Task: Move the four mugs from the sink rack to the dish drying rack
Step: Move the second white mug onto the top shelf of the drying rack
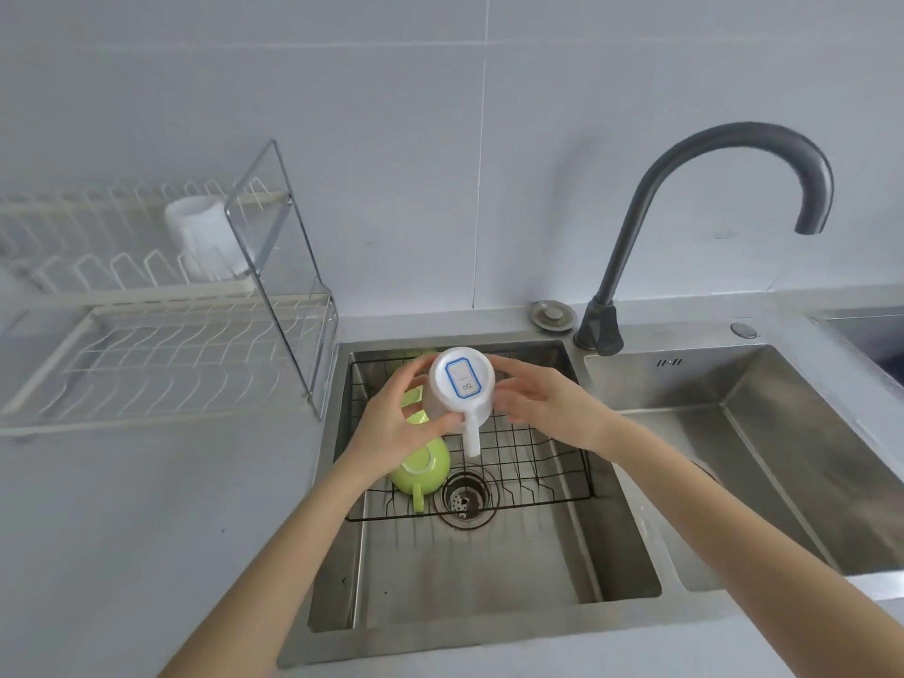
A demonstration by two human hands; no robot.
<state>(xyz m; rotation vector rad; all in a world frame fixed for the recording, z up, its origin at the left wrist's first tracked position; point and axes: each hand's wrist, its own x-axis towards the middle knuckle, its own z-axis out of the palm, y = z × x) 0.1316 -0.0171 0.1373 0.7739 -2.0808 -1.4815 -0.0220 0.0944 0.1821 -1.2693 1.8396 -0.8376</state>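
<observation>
A white mug with a blue-edged label on its base is held upside down above the black wire sink rack, its handle pointing toward me. My left hand grips its left side and my right hand touches its right side. A green mug lies upside down on the rack below my left hand. Another green mug is partly hidden behind the hand, and a bit of green shows at the rack's back. One white mug stands inverted on the upper tier of the white dish drying rack.
The drying rack stands on the grey counter left of the sink, with a clear panel on its right end. A dark curved tap rises behind the steel sink. A second basin lies to the right. The drain is below the rack.
</observation>
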